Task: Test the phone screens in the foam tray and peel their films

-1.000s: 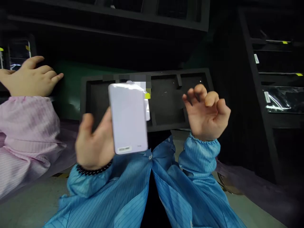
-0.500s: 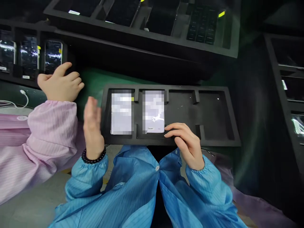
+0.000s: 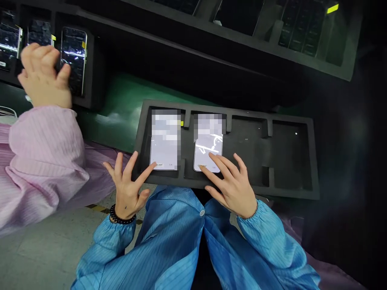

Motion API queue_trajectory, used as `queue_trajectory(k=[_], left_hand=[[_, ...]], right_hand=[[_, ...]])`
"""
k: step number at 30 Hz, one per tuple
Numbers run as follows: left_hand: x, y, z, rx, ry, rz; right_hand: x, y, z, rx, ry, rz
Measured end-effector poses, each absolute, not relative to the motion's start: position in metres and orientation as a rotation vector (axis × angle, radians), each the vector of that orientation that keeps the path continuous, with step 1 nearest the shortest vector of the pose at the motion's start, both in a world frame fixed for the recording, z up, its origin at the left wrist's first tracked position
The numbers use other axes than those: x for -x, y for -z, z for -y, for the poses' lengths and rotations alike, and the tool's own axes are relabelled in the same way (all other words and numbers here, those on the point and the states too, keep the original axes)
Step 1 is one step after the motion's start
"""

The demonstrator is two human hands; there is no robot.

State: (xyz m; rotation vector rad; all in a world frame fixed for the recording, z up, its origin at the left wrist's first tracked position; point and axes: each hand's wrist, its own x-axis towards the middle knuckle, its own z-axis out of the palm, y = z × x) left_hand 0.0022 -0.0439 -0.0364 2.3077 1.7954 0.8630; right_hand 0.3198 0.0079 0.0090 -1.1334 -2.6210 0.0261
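A black foam tray (image 3: pixel 272 181) with several pockets lies in front of me. Two white phones lie in its left pockets: the left phone (image 3: pixel 165 149) and the right phone (image 3: pixel 208 151). My left hand (image 3: pixel 127 189) is open with fingers spread; its fingertips rest at the tray's near-left corner, one touching the left phone's bottom edge. My right hand (image 3: pixel 231 183) is open, fingers flat on the lower end of the right phone. Blue sleeves cover both my arms.
A co-worker's hand (image 3: pixel 44 78) in a pink sleeve (image 3: pixel 45 141) reaches into a dark tray of phones (image 3: pixel 74 60) at the upper left. More black foam trays (image 3: pixel 272 32) stand behind. The green surface (image 3: pixel 121 108) lies between them.
A second ago my left hand held a white phone up; that phone now lies in the tray's second pocket. Both my hands came down onto the phones. The co-worker's hand moved up to the far tray.
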Motion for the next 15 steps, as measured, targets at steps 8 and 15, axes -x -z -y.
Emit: queue_trajectory(k=[8, 15], left_hand=[[-0.0027, 0.0332, 0.0403, -2.339, -0.932, -1.758], [-0.0016, 0.0324, 0.0394, -2.341, -1.069, -1.733]], right_hand=[[-0.3191, -0.0086, -0.0074, 1.165, -0.067, 2.630], [-0.3190, -0.0085, -0.0079, 1.141, -0.084, 2.571]])
